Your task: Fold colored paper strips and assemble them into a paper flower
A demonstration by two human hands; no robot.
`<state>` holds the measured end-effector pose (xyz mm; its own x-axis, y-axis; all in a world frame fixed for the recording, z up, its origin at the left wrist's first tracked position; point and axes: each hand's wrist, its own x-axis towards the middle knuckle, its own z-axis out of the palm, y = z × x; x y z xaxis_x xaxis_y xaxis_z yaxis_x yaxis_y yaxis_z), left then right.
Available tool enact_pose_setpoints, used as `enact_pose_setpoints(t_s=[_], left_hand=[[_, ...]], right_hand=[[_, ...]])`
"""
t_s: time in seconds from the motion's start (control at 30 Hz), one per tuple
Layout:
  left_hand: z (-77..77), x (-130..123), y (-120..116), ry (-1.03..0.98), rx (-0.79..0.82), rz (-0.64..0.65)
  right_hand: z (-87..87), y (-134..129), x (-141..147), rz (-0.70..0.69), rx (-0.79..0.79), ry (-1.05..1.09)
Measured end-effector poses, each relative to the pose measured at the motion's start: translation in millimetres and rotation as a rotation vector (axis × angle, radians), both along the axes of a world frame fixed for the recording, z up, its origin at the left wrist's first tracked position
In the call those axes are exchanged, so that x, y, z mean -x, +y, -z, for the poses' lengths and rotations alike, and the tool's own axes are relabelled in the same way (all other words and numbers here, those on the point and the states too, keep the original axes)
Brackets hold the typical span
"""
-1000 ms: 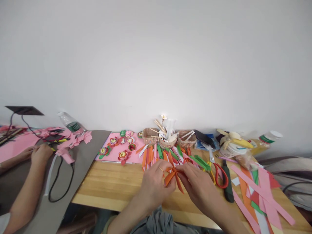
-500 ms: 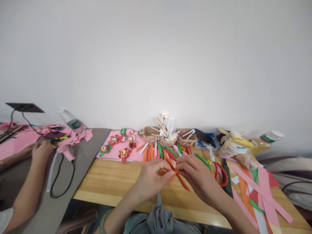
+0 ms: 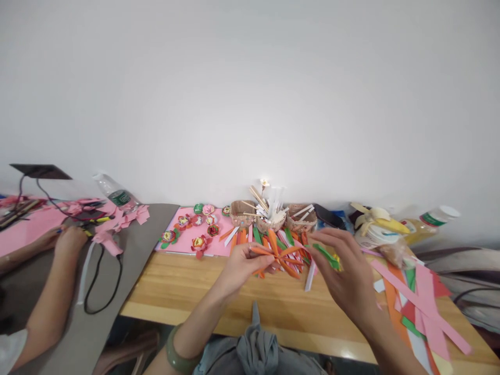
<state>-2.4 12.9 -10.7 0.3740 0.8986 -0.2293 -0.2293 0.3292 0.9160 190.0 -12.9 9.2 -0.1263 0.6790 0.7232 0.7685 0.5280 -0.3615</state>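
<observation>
head view, left hand [image 3: 242,266] pinching orange paper flower [image 3: 278,257], right hand [image 3: 349,273] beside

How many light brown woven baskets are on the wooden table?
3, in a row near the white wall: left basket, middle basket set slightly nearer, right basket. Others may be hidden.

Green-labelled clear bottle [image 3: 119,197], peeled banana [image 3: 392,225], white tub [image 3: 373,238]

A pale wall [image 3: 250,94] rises behind a wooden table [image 3: 175,281].
</observation>
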Motion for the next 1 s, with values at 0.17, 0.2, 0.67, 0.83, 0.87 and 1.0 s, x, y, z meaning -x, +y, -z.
enact_pose_setpoints(t_s=[0.17,0.2,0.67,0.83,0.87,1.0], left_hand=[[3.1,-11,-9,-0.135,0.071,-0.162],[2.4,-11,-12,-0.144,0.081,-0.146],[-15.6,6,2,0.029,0.067,0.214],[-16.2,-1,-2,0.034,0.141,0.244],[-16.3,-2,-3,0.021,0.166,0.237],[-17.3,-7,-9,-0.035,0.228,0.210]], right_hand=[[6.1,-14,13,0.000,0.021,-0.097],[7.4,-14,15,-0.001,0.027,-0.127],[2.6,-13,17,-0.277,0.240,-0.055],[1.0,-14,19,-0.299,0.320,0.015],[0.8,-14,20,-0.289,0.322,0.027],[0.8,-16,23,-0.201,0.267,0.060]])
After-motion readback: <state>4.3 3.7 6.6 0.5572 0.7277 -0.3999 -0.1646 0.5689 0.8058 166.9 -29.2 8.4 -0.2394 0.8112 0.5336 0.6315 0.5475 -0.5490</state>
